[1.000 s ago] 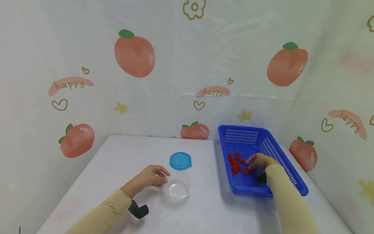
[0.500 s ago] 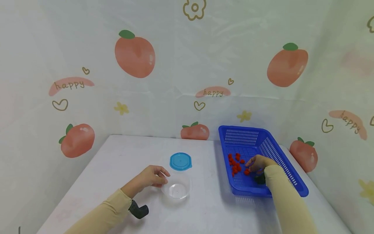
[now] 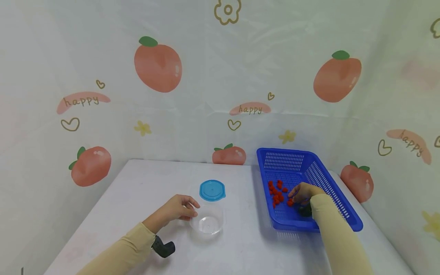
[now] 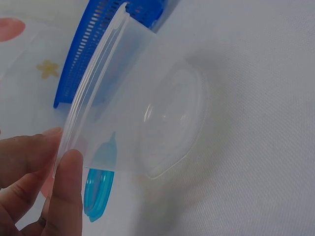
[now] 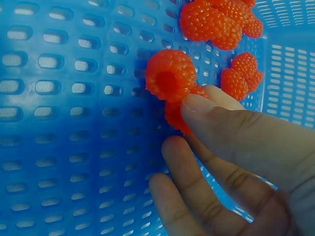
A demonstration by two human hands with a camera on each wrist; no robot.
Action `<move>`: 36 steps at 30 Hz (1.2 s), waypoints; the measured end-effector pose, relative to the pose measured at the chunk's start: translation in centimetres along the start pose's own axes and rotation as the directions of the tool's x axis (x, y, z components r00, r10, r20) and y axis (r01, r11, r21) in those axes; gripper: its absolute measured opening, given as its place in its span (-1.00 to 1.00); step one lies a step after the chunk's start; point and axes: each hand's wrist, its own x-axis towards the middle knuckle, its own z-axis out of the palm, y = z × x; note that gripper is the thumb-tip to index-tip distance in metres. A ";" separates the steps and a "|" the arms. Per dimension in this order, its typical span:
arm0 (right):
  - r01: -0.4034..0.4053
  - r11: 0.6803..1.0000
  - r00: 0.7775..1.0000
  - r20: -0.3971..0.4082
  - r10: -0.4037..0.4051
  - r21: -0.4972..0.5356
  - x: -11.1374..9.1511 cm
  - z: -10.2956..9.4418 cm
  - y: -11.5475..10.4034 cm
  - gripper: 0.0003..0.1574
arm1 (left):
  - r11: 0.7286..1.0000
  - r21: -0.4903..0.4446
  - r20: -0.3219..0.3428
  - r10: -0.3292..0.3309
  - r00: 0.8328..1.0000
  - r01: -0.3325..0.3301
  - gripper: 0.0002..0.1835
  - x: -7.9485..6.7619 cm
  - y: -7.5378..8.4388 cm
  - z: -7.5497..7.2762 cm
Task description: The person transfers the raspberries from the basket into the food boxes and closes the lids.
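Note:
My left hand pinches the rim of a clear round plastic container standing on the table. In the left wrist view the thumb and fingers meet on its rim, and the inside holds nothing. My right hand reaches down into a blue plastic basket. Up close in the right wrist view, thumb and index finger pinch red raspberries resting by the basket floor, partly hidden behind the thumb. The other fingers touch or hover near the floor. More raspberries lie beyond the fingertips.
A blue lid lies flat on the white table, behind the clear container. The basket's raised walls surround the right hand. Dark wrist devices hang under the forearms. A white printed curtain rises behind the table.
The right hand has shifted very slightly towards the near raspberry in the basket. My left hand and the container stay where they were.

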 end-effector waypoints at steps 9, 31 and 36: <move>0.014 1.000 1.000 0.002 -0.014 0.022 -0.2 0.0 -0.1 -0.85 | 1.000 -0.015 0.013 0.006 1.000 -0.005 -0.75 0.0 0.1 -0.1; 0.077 0.986 0.997 -0.006 -0.077 0.147 0.5 -0.7 0.6 -0.76 | 1.000 -0.012 0.016 0.013 1.000 -0.013 -0.74 0.0 0.1 0.0; 0.171 0.956 0.985 -0.040 -0.166 0.237 0.4 -1.3 0.0 -0.66 | 1.000 -0.004 0.012 0.012 1.000 -0.011 -0.74 0.0 0.0 -0.1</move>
